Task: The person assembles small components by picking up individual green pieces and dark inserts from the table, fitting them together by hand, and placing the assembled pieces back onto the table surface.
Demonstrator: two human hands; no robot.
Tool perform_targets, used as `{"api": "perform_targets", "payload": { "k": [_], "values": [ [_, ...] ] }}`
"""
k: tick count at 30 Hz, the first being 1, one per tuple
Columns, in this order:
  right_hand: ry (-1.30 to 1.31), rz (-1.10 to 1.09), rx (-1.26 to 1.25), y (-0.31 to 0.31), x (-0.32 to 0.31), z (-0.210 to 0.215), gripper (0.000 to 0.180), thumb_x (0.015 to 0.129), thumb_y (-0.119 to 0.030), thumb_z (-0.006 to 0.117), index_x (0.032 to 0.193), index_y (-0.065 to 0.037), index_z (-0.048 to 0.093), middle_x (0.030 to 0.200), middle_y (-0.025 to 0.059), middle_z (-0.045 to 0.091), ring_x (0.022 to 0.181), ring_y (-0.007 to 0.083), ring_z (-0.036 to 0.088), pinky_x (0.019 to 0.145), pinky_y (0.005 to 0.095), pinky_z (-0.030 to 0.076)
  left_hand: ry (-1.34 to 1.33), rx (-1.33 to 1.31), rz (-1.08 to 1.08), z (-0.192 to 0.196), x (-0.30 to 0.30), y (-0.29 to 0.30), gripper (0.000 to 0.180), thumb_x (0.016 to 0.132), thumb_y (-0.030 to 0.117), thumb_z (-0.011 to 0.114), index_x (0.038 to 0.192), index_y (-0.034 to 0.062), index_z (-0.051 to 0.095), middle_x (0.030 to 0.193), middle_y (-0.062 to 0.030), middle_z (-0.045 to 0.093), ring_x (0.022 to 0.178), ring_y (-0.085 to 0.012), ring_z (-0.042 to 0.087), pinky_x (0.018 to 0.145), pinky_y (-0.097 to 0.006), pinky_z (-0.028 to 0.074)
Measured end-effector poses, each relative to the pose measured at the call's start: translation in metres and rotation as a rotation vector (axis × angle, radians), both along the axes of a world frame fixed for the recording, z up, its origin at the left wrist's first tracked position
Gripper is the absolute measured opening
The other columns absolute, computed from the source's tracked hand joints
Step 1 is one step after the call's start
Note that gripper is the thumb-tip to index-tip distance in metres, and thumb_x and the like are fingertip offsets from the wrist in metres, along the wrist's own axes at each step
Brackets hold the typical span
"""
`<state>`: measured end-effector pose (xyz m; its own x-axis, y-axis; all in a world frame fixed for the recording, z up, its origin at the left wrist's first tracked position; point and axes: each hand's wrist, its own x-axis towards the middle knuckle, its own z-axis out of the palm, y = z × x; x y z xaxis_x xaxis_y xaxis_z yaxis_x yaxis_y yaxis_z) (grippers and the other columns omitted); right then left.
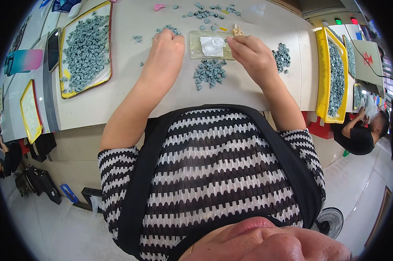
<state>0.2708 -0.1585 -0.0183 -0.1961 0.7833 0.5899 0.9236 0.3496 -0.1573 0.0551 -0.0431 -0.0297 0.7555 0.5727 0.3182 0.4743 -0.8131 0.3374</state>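
Observation:
My left hand (165,50) is closed, fingers bent down at a small pile of grey-green stones (173,30); whatever its fingertips hold is hidden. Pinched in my right hand (252,54) is what looks like one small grey-green stone (226,40). Beside those fingertips lies a round clear disc (217,42) on a white paper piece (206,48), which rests on a flat translucent pad (196,52). Just in front of the pad is a heap of stones (210,74). Another heap (282,57) lies right of my right hand.
A yellow-rimmed tray (109,43) full of stones stands at left, near a phone (53,50) and a teal-pink bottle (28,60). Yellow bins (322,78) of stones are at right. More stones (206,14) lie at the far side. A person (359,135) sits at right.

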Motion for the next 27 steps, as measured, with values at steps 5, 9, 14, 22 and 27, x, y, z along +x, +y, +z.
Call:
{"api": "perform_targets", "payload": {
  "k": [5, 9, 14, 22, 27],
  "values": [
    [-0.066, 0.044, -0.042, 0.001, -0.002, 0.002, 0.033, 0.072, -0.002, 0.064, 0.105, -0.003, 0.067, 0.094, 0.0069, 0.063, 0.078, 0.0219, 0.061, 0.065, 0.033, 0.052, -0.189, -0.062, 0.002, 0.004, 0.004, 0.0, 0.014, 0.082, 0.001, 0.063, 0.096, 0.0004, 0.065, 0.089, -0.0173, 0.061, 0.084, -0.0334, 0.06, 0.074, -0.039, 0.05],
    [-0.101, 0.038, -0.089, 0.0, -0.004, 0.002, 0.036, 0.071, -0.001, 0.061, 0.106, -0.003, 0.067, 0.095, 0.0074, 0.061, 0.076, 0.0219, 0.061, 0.065, 0.0337, 0.052, -0.285, -0.204, -0.017, 0.011, 0.006, -0.002, 0.011, 0.084, 0.004, 0.064, 0.095, 0.002, 0.066, 0.085, -0.0122, 0.064, 0.074, -0.0255, 0.062, 0.067, -0.033, 0.051],
    [0.128, 0.018, -0.061, 0.002, -0.01, 0.001, 0.025, 0.075, -0.002, 0.066, 0.1, -0.002, 0.069, 0.09, 0.0072, 0.064, 0.072, 0.0209, 0.062, 0.063, 0.03, 0.052, -0.357, -0.454, 0.017, 0.022, 0.008, -0.009, 0.011, 0.088, 0.007, 0.062, 0.095, -0.0009, 0.065, 0.085, -0.0089, 0.067, 0.069, -0.0148, 0.062, 0.063, -0.026, 0.05],
    [1.12, -0.211, -0.551, -0.002, -0.019, 0.011, 0.019, 0.086, -0.013, 0.068, 0.097, 0.003, 0.07, 0.083, 0.0045, 0.069, 0.072, 0.0071, 0.06, 0.063, 0.0215, 0.048, -0.633, -1.177, -0.039, 0.022, 0.017, -0.022, 0.016, 0.093, 0.011, 0.059, 0.1, -0.0034, 0.062, 0.085, -0.0057, 0.066, 0.069, -0.0093, 0.058, 0.064, -0.023, 0.049],
    [1.331, -0.061, -0.665, -0.004, -0.015, 0.007, 0.024, 0.088, -0.019, 0.067, 0.097, 0.004, 0.067, 0.083, 0.0042, 0.068, 0.071, 0.0063, 0.057, 0.063, 0.0191, 0.045, -0.507, -0.796, -0.033, 0.017, 0.021, -0.028, 0.019, 0.093, 0.015, 0.061, 0.101, -0.0029, 0.061, 0.086, -0.0043, 0.064, 0.074, -0.0083, 0.058, 0.068, -0.022, 0.048]
  ]
}}
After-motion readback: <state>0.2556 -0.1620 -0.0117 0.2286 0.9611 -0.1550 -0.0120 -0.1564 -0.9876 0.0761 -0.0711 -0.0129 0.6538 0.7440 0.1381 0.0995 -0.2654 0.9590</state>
